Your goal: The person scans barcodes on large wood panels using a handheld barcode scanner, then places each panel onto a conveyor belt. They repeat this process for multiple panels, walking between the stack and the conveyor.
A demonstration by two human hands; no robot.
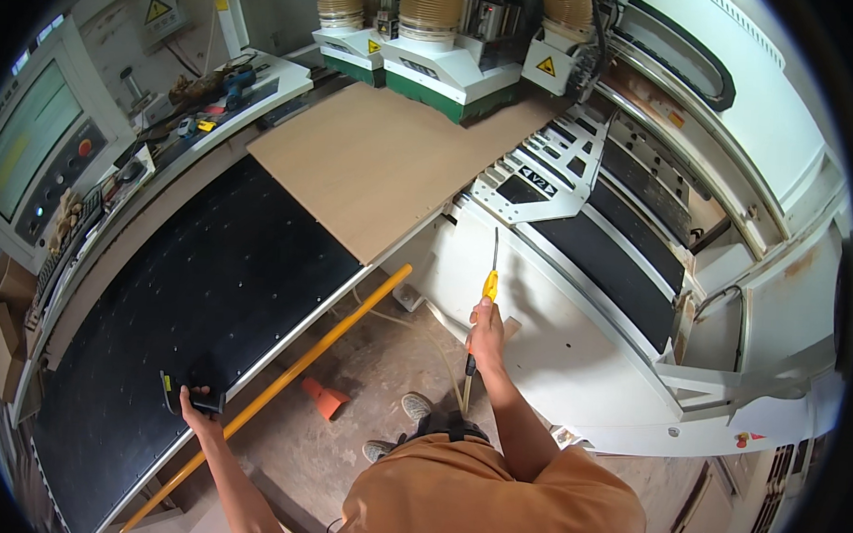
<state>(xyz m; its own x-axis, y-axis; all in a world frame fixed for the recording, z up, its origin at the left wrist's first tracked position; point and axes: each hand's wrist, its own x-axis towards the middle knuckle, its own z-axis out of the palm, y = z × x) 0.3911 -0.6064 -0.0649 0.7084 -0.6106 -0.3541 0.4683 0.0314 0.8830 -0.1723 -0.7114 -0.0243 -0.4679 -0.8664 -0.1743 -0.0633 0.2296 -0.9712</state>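
My right hand (486, 335) is wrapped round a yellow air blow gun (490, 285). Its long thin nozzle points away from me, toward the white slotted plate, and a hose (467, 392) hangs from its lower end. Over the near left part of the black machine bed (185, 273), my left hand (197, 411) is closed on a black handheld device (171, 388) with a small yellow-green label. That device looks like a barcode scanner, though the hand partly covers it. A large brown board (384, 158) lies on the bed, its far edge beneath the machine head.
White-and-green dust hoods (446, 75) with ribbed hoses hang over the board's far end. A yellow rail (316, 352) runs along the bed's front edge. An orange-red cone-shaped piece (325, 398) lies on the floor. At left stand a control panel (42, 140) and a tool-strewn ledge (208, 110).
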